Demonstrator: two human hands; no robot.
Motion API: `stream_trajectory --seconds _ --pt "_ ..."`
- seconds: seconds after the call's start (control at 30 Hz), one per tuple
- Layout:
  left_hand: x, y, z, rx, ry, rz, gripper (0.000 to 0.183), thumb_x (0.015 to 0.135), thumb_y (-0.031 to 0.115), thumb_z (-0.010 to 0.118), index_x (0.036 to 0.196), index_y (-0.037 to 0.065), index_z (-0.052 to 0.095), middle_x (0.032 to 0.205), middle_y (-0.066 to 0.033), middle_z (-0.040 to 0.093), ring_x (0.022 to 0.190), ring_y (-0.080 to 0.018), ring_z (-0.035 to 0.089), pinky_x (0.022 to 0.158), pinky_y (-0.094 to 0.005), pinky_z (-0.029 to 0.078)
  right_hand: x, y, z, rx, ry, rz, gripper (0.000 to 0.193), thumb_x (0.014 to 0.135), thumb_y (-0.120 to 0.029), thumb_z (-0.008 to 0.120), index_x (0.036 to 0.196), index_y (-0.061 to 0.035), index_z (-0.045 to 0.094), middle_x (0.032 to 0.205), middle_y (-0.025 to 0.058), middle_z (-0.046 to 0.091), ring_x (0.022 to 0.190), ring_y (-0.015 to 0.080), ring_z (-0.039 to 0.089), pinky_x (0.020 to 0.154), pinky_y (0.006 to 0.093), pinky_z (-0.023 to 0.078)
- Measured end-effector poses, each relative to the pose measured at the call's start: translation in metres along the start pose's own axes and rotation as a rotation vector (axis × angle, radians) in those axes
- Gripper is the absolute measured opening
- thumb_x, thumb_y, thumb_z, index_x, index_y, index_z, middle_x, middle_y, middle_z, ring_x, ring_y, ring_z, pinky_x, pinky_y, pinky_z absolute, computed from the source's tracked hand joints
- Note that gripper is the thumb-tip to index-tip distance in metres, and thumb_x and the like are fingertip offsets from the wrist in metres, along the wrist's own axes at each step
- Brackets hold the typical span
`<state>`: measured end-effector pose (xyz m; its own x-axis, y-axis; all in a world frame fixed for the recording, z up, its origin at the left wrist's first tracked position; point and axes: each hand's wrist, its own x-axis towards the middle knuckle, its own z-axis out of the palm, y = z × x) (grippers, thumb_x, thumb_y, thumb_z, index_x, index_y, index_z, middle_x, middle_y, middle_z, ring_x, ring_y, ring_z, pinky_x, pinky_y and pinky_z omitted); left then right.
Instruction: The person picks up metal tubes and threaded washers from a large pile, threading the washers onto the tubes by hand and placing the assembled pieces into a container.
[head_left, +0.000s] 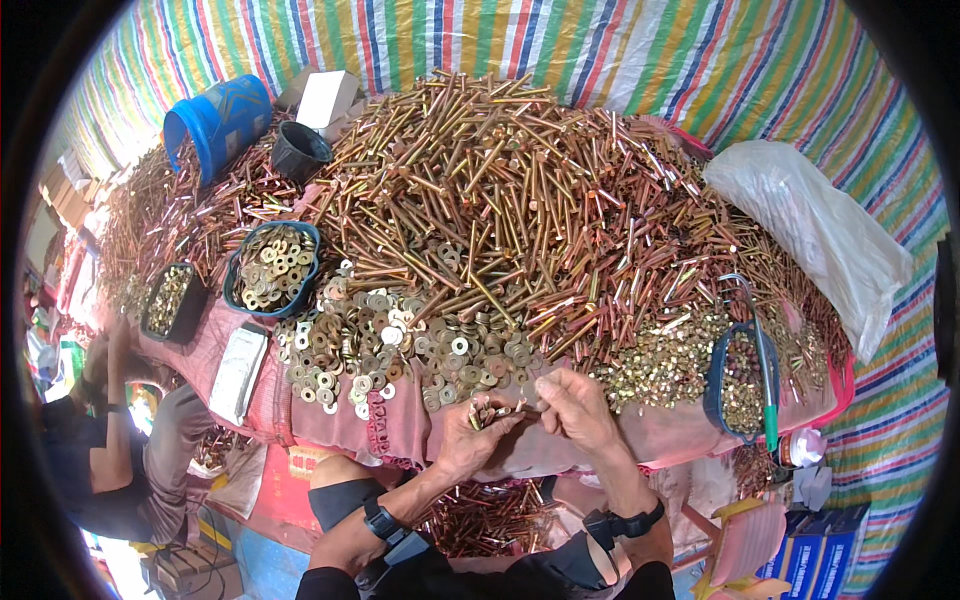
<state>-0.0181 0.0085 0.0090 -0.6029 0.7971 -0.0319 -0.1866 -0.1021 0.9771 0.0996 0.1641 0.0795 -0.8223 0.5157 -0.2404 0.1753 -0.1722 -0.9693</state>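
Item: we cup a bunch of short brass-coloured bolts (488,411) in our left hand (470,440), fingers curled around them; our right hand (577,405) pinches one beside the flat gold washers (400,345).

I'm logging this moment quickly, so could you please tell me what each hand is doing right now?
Left hand: closed around a small bunch of brass-coloured bolts.
Right hand: fingers pinched at the bolts' ends; what it grips cannot be told.

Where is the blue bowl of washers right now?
In the head view, the blue bowl of washers sits on the table's left side, at the left foot of the bolt heap, just above the loose washers and right of a dark tray.
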Motion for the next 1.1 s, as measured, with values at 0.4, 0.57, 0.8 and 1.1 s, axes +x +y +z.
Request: stream_trajectory --seconds 0.4,0.57,0.8,1.1 --pt "0.001 -0.004 0.002 -0.120 0.035 0.051 0.013 0.093 -0.002 0.078 0.100 0.000 0.068 0.089 -0.0030 0.073 0.078 -0.0065 0.064 0.067 -0.0231 0.053 -0.012 -0.006 0.024 -0.346 0.201 -0.156 0.027 0.103 -0.022 0.065 0.093 0.0028 0.069 0.069 0.0024 0.064 0.059 0.0069 0.057 0.053 0.0274 0.046" --pt "0.001 -0.012 0.002 -0.149 0.027 0.078 0.014 0.091 -0.005 0.078 0.097 0.000 0.067 0.095 -0.0042 0.073 0.084 -0.0071 0.065 0.072 -0.0240 0.054 -0.010 -0.001 0.024 -0.362 0.243 -0.155 0.023 0.100 -0.018 0.069 0.094 0.0037 0.069 0.068 0.0072 0.065 0.061 0.0105 0.057 0.056 0.0325 0.047" --pt "0.000 -0.013 -0.002 -0.031 -0.023 0.163 0.015 0.090 -0.009 0.076 0.094 0.000 0.065 0.100 -0.0059 0.074 0.088 -0.0092 0.065 0.078 -0.0267 0.055 0.021 0.004 -0.004 -0.959 0.456 -0.592 0.017 0.096 -0.006 0.068 0.112 -0.0041 0.071 0.088 0.0149 0.062 0.073 0.0307 0.065 0.062 0.0420 0.052" --pt "-0.002 -0.010 -0.002 -0.199 -0.061 0.148 0.014 0.093 -0.008 0.074 0.093 0.000 0.064 0.100 -0.0089 0.073 0.097 -0.0133 0.067 0.084 -0.0278 0.055 0.050 0.020 -0.011 -1.240 0.382 -0.570 0.037 0.091 0.002 0.061 0.120 -0.0163 0.073 0.087 0.0168 0.053 0.069 0.0363 0.062 0.057 0.0472 0.048"
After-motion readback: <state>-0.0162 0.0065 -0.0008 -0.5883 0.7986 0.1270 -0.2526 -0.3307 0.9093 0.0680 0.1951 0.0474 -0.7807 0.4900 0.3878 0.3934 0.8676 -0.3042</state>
